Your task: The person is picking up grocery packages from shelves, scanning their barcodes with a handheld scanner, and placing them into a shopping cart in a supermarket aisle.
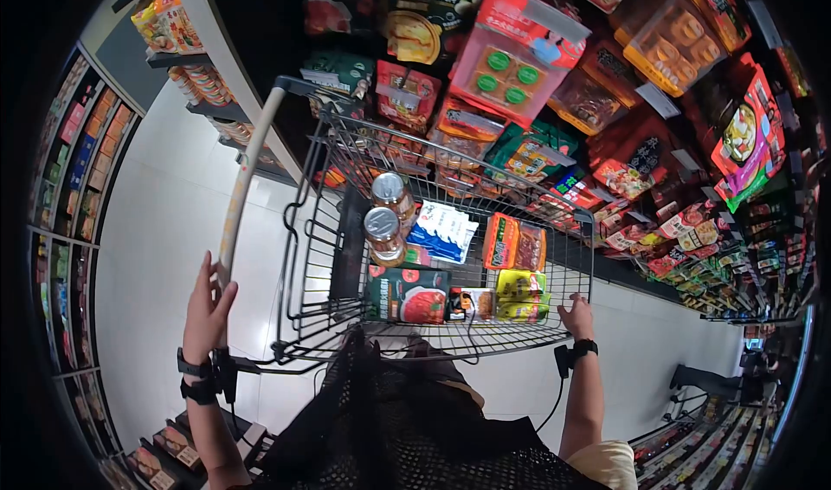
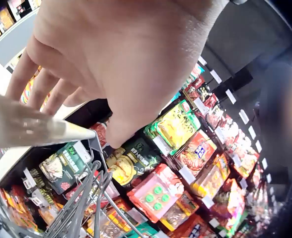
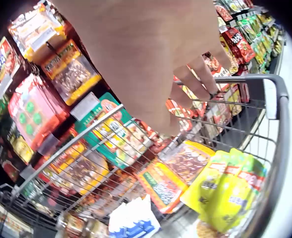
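My left hand (image 1: 208, 312) is at the pale handle bar (image 1: 247, 170) of a wire shopping cart (image 1: 511, 344), fingers extended beside the bar and thumb apart. In the left wrist view, fingers of the left hand (image 2: 116, 54) pass behind the handle. My right hand (image 1: 577, 319) is by the cart's near front corner, fingers loosely bent and holding nothing visible. Inside the cart are two lidded jars (image 1: 383, 235), blue-and-white packets (image 1: 443, 232), an orange-and-red pack (image 1: 514, 242), yellow-green pouches (image 3: 227, 191) and a dark green pouch with a red bowl picture (image 1: 409, 296).
Shelves of packaged foods, including a pink pack with green circles (image 1: 512, 70), line the cart's far side. Another shelf unit (image 1: 74, 170) stands at left across the pale floor (image 1: 147, 230). Boxes (image 1: 164, 455) sit at lower left. Another person's dark-clothed leg (image 1: 705, 379) shows at right.
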A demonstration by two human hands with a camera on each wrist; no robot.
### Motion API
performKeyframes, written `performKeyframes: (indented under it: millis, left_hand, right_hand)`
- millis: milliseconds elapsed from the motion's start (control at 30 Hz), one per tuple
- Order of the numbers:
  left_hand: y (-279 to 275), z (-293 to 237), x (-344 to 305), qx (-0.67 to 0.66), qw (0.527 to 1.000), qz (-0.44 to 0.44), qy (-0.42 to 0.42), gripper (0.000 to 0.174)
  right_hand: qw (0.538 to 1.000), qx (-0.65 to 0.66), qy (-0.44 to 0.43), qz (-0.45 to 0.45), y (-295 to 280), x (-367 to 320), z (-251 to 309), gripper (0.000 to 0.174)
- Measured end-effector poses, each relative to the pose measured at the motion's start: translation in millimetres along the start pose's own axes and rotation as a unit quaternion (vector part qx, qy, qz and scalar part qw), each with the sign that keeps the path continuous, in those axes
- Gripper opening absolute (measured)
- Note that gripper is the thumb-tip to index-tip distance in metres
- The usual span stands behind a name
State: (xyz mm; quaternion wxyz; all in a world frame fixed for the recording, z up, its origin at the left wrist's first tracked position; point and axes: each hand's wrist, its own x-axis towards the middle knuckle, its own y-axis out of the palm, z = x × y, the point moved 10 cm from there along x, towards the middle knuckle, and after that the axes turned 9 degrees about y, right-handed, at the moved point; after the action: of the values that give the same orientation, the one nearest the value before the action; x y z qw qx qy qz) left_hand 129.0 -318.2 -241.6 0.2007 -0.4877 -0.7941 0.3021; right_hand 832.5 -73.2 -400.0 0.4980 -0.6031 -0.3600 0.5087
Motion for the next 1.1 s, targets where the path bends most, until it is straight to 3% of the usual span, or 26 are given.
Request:
performKeyframes:
  millis: [67,100,133,167,200,233,267,333,400,467,533,567,667,967,1100]
  left_hand:
    - [11,21,0,0.094,0.995,-0.011,-0.039,0.067]
    - [11,22,2,0.144,0.988,-0.045,-0.022,0.052]
    - [16,19,3,0.146,0.988,-0.04,-0.024,0.052]
    - [15,27,7,0.123,0.987,-0.064,-0.083,0.042]
    - [13,36,5,0.1,0.981,-0.089,-0.141,0.037]
    - [15,38,5,0.101,0.981,-0.086,-0.14,0.037]
    - [11,39,8,0.149,0.976,-0.106,-0.119,0.035]
    - [10,53,8,0.196,0.968,-0.121,-0.098,0.039]
    - [2,52,10,0.335,0.928,-0.162,-0.011,0.039]
    - [1,49,14,0.339,0.927,-0.158,-0.014,0.038]
    - [4,55,13,0.226,0.961,-0.128,-0.098,0.035]
    - [5,58,15,0.227,0.96,-0.127,-0.099,0.035]
    - [7,83,13,0.059,0.972,-0.101,-0.203,0.035]
    - [3,65,15,0.149,0.967,-0.108,-0.179,0.039]
    - [4,74,15,0.081,0.972,-0.104,-0.194,0.038]
  right_hand:
    - [1.0,-0.029,0.001,0.01,13,10,-22,0.054]
    - [0.996,-0.03,-0.019,-0.081,3,12,-27,0.055]
    - [0.985,-0.034,-0.037,-0.167,-8,6,-37,0.056]
    - [0.984,-0.012,-0.03,-0.178,-7,12,-49,0.058]
    - [0.984,-0.011,-0.027,-0.176,0,15,-60,0.058]
    - [0.989,0.034,0.046,-0.138,16,22,-87,0.055]
    - [0.985,0.08,0.117,-0.101,34,28,-111,0.052]
    - [0.968,0.173,0.178,-0.029,70,33,-137,0.039]
    - [0.963,0.132,0.227,-0.068,56,19,-130,0.035]
    - [0.959,0.144,0.236,-0.067,57,16,-126,0.034]
    - [0.955,0.133,0.245,-0.105,49,11,-125,0.034]
    - [0.955,0.132,0.245,-0.104,46,9,-126,0.034]
    - [0.953,0.182,0.221,-0.102,45,5,-118,0.03]
    - [0.946,0.161,0.256,-0.117,55,3,-122,0.03]
    - [0.947,0.167,0.249,-0.115,56,9,-122,0.03]
